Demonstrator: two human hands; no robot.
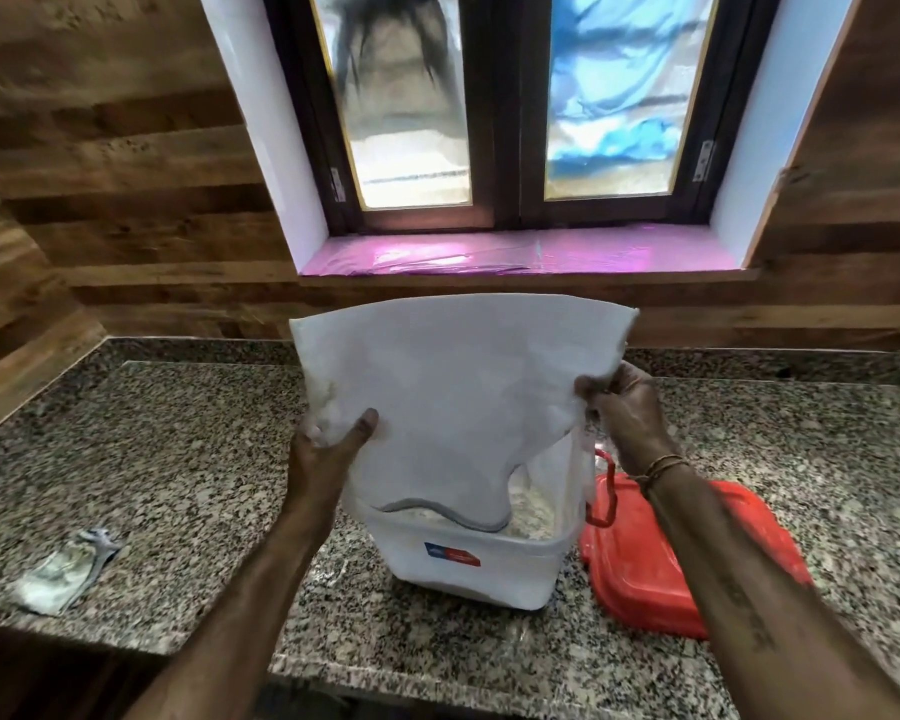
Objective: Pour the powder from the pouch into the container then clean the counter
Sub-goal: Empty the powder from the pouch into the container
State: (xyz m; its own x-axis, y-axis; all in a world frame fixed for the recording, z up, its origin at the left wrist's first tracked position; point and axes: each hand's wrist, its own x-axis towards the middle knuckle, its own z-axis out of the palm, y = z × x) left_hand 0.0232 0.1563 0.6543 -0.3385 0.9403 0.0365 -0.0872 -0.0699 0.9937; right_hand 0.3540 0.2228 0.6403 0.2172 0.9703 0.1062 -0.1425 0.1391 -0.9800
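A large white pouch (453,397) is held upside down, its open mouth inside the translucent white container (468,569) on the granite counter (188,459). White powder (533,514) lies in the container around the pouch's mouth. My left hand (328,449) grips the pouch's left side, thumb across its front. My right hand (624,413) pinches the pouch's right edge above the container's red handle (606,491).
The red lid (661,569) lies flat on the counter right of the container. A crumpled scrap of packaging (63,569) sits near the counter's left front edge. Behind are a wood-panelled wall and a window with a pink sill (515,254).
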